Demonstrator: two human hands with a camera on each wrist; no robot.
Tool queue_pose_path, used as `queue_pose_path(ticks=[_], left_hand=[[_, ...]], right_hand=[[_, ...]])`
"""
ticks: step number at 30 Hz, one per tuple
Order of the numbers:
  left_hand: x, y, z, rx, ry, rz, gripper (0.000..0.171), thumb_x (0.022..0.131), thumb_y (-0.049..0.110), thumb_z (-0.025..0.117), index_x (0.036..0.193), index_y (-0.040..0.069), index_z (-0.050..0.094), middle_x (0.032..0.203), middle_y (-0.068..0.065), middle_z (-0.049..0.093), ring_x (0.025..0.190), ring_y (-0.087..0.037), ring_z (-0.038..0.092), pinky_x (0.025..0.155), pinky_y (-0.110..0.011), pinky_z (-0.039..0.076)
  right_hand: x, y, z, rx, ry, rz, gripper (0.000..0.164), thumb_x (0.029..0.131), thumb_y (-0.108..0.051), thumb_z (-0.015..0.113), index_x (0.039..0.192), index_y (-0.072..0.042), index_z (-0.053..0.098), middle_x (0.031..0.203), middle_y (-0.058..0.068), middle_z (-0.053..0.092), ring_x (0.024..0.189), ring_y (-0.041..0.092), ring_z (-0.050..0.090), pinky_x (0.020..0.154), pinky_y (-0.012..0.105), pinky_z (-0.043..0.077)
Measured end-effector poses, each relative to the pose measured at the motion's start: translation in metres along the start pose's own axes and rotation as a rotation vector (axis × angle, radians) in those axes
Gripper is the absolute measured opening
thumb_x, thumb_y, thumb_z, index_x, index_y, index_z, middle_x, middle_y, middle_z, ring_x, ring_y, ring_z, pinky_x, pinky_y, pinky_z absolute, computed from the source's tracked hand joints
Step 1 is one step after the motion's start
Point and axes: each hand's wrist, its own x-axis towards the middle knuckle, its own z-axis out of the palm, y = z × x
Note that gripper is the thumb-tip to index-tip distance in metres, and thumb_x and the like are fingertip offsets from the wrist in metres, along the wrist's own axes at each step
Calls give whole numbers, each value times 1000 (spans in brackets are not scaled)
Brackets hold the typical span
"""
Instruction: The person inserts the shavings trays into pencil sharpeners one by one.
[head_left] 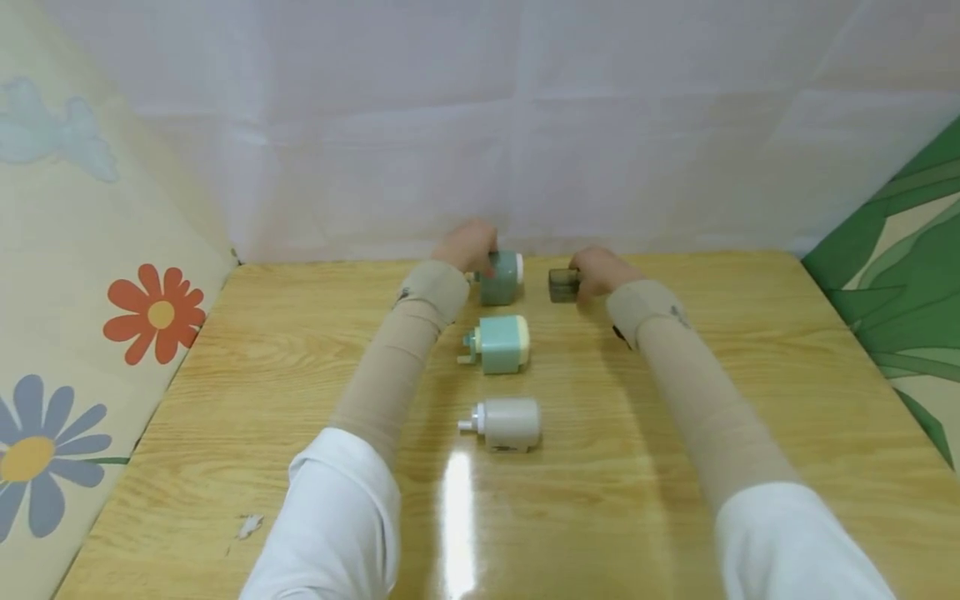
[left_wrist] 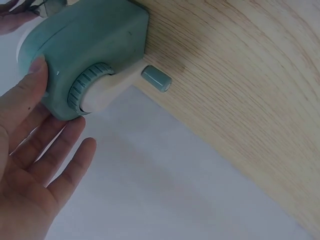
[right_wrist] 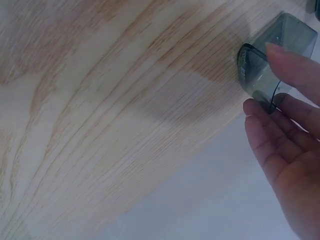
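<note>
A dark green crank pencil sharpener (head_left: pixel 498 282) lies on its side near the table's back edge. My left hand (head_left: pixel 467 245) grips its body, thumb on one face and fingers round the other, as the left wrist view shows; the crank handle (left_wrist: pixel 117 89) points away from the palm. To its right, my right hand (head_left: pixel 600 271) pinches a see-through grey shavings drawer (right_wrist: pixel 287 37) between thumb and fingers. The drawer is apart from the sharpener, its open side toward the palm.
Closer to me lie a mint-green sharpener (head_left: pixel 501 344) with a cream end and a beige sharpener (head_left: pixel 510 423), both on their sides with cranks to the left. A torn white scrap (head_left: pixel 250 526) marks the wooden table (head_left: pixel 585 517) at front left. A white sheet (head_left: pixel 390 167) hangs behind.
</note>
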Motion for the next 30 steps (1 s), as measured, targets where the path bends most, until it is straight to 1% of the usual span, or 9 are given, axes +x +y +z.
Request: queue_pose_path(ticks=[4, 8, 15, 19, 22, 26, 30], left_hand=[[0, 3, 0, 23, 13, 9, 38, 79, 14, 73, 111, 2, 56, 109, -9, 59, 99, -21, 54, 87, -28, 46], [1, 4, 0, 16, 16, 6, 39, 78, 13, 73, 111, 3, 55, 108, -8, 59, 98, -20, 54, 86, -27, 46], [3, 4, 0, 1, -6, -5, 40, 79, 13, 73, 113, 3, 54, 111, -8, 58, 99, -19, 55, 86, -26, 47], [3, 4, 0, 7, -9, -4, 41, 79, 13, 73, 113, 3, 54, 112, -8, 58, 100, -20, 55, 87, -26, 46], [2, 4, 0, 29, 3, 9, 41, 78, 14, 74, 113, 2, 54, 110, -8, 59, 99, -19, 55, 86, -26, 47], [0, 3, 1, 53, 18, 25, 41, 78, 15, 74, 111, 1, 54, 108, -8, 59, 97, -19, 55, 84, -25, 47], [0, 3, 1, 54, 21, 24, 41, 78, 15, 74, 112, 1, 54, 108, -8, 59, 98, -19, 55, 85, -25, 47]], right_hand=[[1, -1, 0, -4, -10, -1, 61, 73, -1, 74, 125, 13, 46, 129, 29, 45, 118, 43, 41, 98, 50, 37], [2, -1, 0, 0, -12, 2, 61, 73, -1, 74, 126, 12, 46, 130, 29, 45, 118, 43, 41, 97, 50, 38], [1, -3, 1, 28, -18, 8, 61, 74, -1, 74, 127, 11, 45, 131, 28, 43, 119, 42, 41, 98, 50, 38], [2, -6, 2, 6, -7, 0, 61, 74, -2, 74, 125, 12, 46, 129, 29, 45, 118, 43, 42, 98, 50, 37], [4, -8, 2, -17, -3, -5, 60, 74, -3, 74, 125, 12, 47, 128, 29, 46, 118, 42, 42, 98, 50, 37], [5, -11, 3, -19, -10, 3, 60, 75, -4, 74, 126, 10, 46, 130, 27, 45, 119, 41, 42, 98, 49, 37], [5, -13, 3, -19, -6, 2, 60, 74, -4, 74, 126, 10, 47, 129, 27, 46, 118, 41, 43, 97, 49, 38]])
